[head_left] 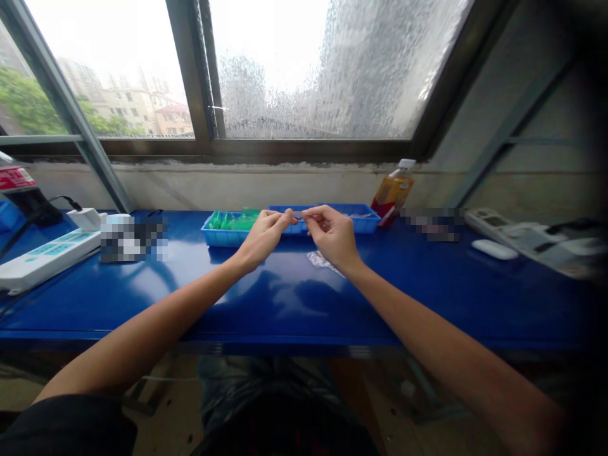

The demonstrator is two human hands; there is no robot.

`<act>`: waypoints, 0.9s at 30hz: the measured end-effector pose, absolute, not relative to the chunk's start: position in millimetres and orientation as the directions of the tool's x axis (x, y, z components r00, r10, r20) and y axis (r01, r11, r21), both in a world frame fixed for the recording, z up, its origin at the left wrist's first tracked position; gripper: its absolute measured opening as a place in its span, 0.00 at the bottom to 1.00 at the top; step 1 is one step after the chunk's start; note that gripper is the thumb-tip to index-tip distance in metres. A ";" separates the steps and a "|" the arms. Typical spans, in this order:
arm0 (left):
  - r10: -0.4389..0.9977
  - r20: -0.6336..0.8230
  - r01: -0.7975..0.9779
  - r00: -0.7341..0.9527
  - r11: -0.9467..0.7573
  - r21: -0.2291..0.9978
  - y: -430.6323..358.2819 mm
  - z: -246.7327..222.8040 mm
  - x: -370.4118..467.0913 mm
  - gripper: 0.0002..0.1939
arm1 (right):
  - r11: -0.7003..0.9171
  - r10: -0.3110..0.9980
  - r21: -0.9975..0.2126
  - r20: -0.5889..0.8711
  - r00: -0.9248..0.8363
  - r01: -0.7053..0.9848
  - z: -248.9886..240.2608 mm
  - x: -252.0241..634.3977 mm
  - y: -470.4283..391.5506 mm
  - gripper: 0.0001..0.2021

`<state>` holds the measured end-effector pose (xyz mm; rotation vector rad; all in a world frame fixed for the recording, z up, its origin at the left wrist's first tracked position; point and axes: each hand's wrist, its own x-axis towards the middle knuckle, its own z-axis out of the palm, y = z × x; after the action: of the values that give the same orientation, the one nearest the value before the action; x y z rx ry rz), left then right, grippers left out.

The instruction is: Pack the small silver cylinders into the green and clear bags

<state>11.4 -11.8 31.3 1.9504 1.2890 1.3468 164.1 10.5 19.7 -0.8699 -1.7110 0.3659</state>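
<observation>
Both hands meet above the blue tabletop, in front of the bins. Between their fingertips is a small, thin, pale or clear piece point(299, 215), too small to name. My left hand point(265, 234) pinches its left end with thumb and fingers. My right hand point(332, 235) pinches the other end, its fingers curled. Just behind the left hand stands a blue bin point(223, 238) with bright green pieces in it. Another blue bin point(368, 223), partly hidden by the right hand, holds some clear pieces. Under the right hand lies a crumpled, patterned white packet point(323, 262).
A drink bottle point(393, 191) stands right of the bins. At the left are a white power strip point(52, 253) and a dark cola bottle point(31, 196). A white oval object point(494, 249) and another power strip point(536, 237) lie at the right. A window point(313, 76) rises behind.
</observation>
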 end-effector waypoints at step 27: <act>0.633 0.281 0.622 0.721 -0.770 0.141 -26.0 -6.1 28.4 0.19 | 0.251 0.626 -0.398 0.762 0.165 0.883 7.3 270.6 98.5 0.15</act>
<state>28.4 -26.0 -6.1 2.8800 1.0505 0.4909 270.6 98.5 7.3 -1.4596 -1.5445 -0.3294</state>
